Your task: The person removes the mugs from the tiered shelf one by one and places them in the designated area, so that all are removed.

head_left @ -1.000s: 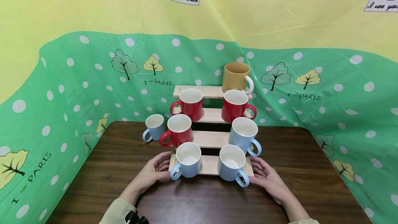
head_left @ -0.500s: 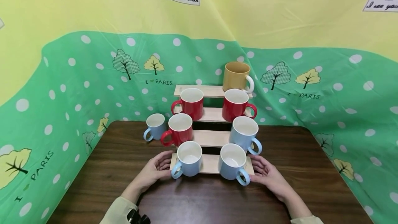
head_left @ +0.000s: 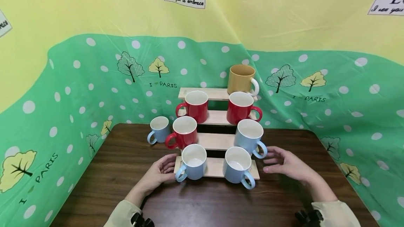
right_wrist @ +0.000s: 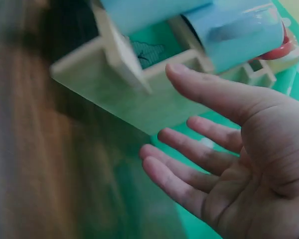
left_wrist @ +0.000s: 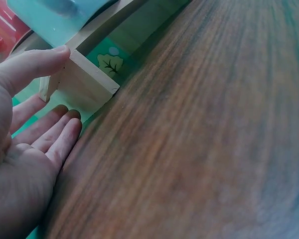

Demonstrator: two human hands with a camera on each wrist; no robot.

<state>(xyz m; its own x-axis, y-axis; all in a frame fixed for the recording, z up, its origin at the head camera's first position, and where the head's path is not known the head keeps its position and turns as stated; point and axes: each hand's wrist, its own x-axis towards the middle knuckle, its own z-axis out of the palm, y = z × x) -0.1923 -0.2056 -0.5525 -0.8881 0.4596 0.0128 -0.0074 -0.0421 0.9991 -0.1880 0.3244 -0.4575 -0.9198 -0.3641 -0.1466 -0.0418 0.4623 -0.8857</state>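
A stepped wooden rack (head_left: 217, 141) with several tiers stands on the table, bearing mugs. On its lowest board are two light blue mugs, one left (head_left: 197, 171) and one right (head_left: 231, 172). Above them sit a red mug (head_left: 187, 138) and another blue mug (head_left: 245, 140), then two red mugs higher up. A tan mug (head_left: 237, 81) with a white handle tops the right side. My left hand (head_left: 156, 173) holds the lowest board's left end between thumb and index finger. My right hand (head_left: 289, 165), fingers spread, is off the rack's right side, touching nothing.
A smaller blue mug (head_left: 160, 133) stands on the dark wooden table (head_left: 123, 171), left of the rack. A green and yellow printed cloth (head_left: 189, 55) hangs close behind the table and down both sides.
My right hand has let go of the rack's right end and moved away to the right. My left hand stays at the left end. The mugs keep their places on the rack.
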